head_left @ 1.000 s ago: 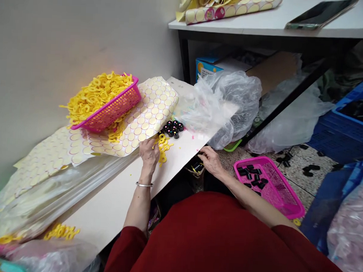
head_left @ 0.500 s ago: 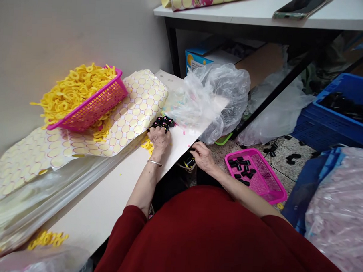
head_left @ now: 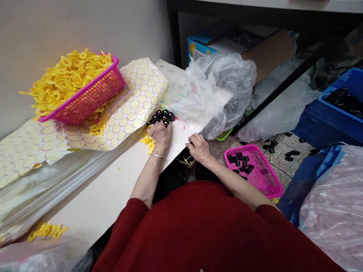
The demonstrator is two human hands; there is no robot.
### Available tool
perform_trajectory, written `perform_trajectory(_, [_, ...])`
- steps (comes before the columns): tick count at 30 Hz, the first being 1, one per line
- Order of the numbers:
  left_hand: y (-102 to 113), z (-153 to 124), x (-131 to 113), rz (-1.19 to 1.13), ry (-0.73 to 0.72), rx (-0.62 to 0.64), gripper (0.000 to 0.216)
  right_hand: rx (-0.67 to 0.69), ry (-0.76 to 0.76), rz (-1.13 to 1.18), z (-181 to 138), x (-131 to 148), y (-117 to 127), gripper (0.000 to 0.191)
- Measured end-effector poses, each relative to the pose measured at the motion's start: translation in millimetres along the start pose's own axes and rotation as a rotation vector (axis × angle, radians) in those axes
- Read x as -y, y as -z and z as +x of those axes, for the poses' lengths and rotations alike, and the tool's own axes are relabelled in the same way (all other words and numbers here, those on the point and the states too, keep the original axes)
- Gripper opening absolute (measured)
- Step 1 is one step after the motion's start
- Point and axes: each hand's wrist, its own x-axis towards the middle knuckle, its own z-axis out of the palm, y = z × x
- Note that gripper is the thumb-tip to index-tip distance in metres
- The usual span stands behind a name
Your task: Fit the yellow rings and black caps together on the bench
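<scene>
A: Far left first. What's up there?

B: Pink basket [head_left: 89,98] heaped with yellow rings [head_left: 65,77], tilted, resting on a sheet of round stickers [head_left: 131,105] that runs along the wall from near-left to far-right. A few loose yellow rings [head_left: 147,140] lie on the white table [head_left: 112,197], just left of the wrist.

A: And the left hand?

B: Left hand [head_left: 160,133] lies palm down on the table, silver bangle [head_left: 157,155] at the wrist. Fingers together, curled forward, tips touching the near edge of the black caps [head_left: 163,116].

A: How do the caps sit?

B: A tight cluster at the sheet's right edge, coloured dots facing up. The cluster's long axis runs roughly left-right, slightly farther on the right. Single caps are too small to tell their lean.

A: Moving right?

B: Clear plastic bag [head_left: 216,89], crumpled, just right of the caps on the table's far end. Right hand [head_left: 199,147] sits at the table's right edge, fingers bent downward; whether they clamp anything, cannot tell. Dark items below it are unclear.

A: Floor side?

B: Second pink basket [head_left: 258,177] holding small black pieces [head_left: 242,162], near the right forearm. A blue crate [head_left: 335,114] stands far right.
</scene>
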Motion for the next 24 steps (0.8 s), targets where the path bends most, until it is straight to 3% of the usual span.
perform_trajectory(5, [23.7, -16.3, 25.2, -0.117, 0.040, -0.130, 0.033, 0.028, 0.076, -0.086, 4.5, 16.0, 8.0, 0.015])
perform_trajectory(9, [36.8, -57.2, 50.7, -0.266, 0.043, -0.141, 0.028, 0.166, 0.144, -0.100, 20.2, 36.0, 0.0, 0.020])
perform_trajectory(15, [14.5, -109.9, 60.8, -0.320, -0.018, -0.029, 0.019, 0.310, 0.194, -0.133, 59.0, 65.4, -24.3, 0.026])
perform_trajectory(20, [0.6, -107.6, 55.7, -0.321, -0.011, -0.052, 0.015, 0.444, 0.279, -0.193, 82.8, 72.4, -40.8, 0.026])
perform_trajectory(24, [0.0, -101.9, 53.2, -0.347, -0.024, -0.031, 0.019, 0.451, 0.334, -0.218, 87.0, 62.8, -51.5, 0.037])
